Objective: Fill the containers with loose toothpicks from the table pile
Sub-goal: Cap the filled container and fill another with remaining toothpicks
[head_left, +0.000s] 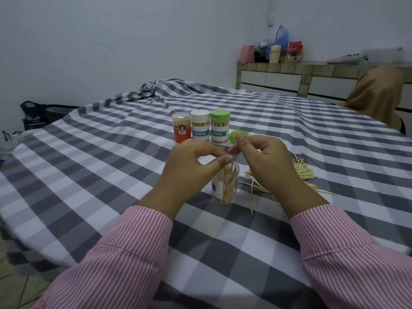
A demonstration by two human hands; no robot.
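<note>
On grey-checked tablecloth [111, 152], three capped toothpick containers [200, 128] stand filled at twelve o'clock, while a clear plastic jar [225, 186] is partly filled beneath left hand [191, 166] and right hand [265, 157], fingertips pinched together over it on what cannot be told, and a loose wooden toothpick pile [301, 172] is left at three o'clock.

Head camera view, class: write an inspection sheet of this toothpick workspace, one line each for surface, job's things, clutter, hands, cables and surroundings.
Surface: table under a grey-and-white checked cloth, wrinkled at the far side.
Job's things: open clear container part-filled, upright; loose toothpick pile to its right; three capped containers in a row behind; loose green cap beside them.
Clutter: nothing seen.
Hands: left hand and right hand both over the open container's mouth, fingertips together; what they pinch cannot be told.
Cables: nothing seen.
Surroundings: tiled counter with bags; another person seated far right.
</note>
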